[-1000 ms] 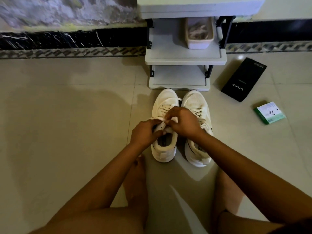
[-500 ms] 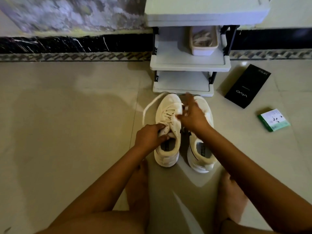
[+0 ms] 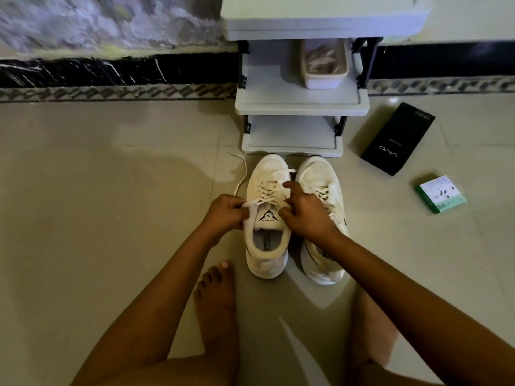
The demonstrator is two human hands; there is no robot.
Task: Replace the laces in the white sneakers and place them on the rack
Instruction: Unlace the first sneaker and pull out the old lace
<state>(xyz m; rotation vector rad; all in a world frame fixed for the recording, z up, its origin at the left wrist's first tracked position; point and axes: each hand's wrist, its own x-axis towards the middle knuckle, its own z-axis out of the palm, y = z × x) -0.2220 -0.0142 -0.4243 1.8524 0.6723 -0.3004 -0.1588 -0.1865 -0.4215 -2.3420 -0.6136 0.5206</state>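
Two white sneakers are seen side by side on the tiled floor (image 3: 111, 218), toes toward the rack (image 3: 298, 107), which stands against the wall just beyond them. The left sneaker (image 3: 266, 246) is the one being worked on: its tongue, marked with a black logo and the word SPEED, is exposed between the two hands, and its lace (image 3: 267, 190) is threaded through the eyelets. One loose end of the lace is drawn out to the left, curving over the floor toward the rack's base.

The left hand (image 3: 225, 213) is held at the sneaker's left collar, its fingers curled and pinching the lace where it leaves the top eyelet. The right hand (image 3: 303, 213) is placed over the right side of the same sneaker, fingers bent onto the lacing (the forefinger is hooked up toward the middle rows); whether a strand is actually gripped there cannot be told. The right sneaker (image 3: 320, 188) is partly covered by the right wrist and is touched by nothing else that can be seen.

On the rack's middle shelf a pale tub (image 3: 324, 79) is set, with pale strips inside. To the right of the rack a black box (image 3: 398, 140) is laid flat on the floor, and a small green-edged box (image 3: 440, 195) is laid nearer, apart from it. A bare foot (image 3: 217, 296) is planted below the left sneaker.
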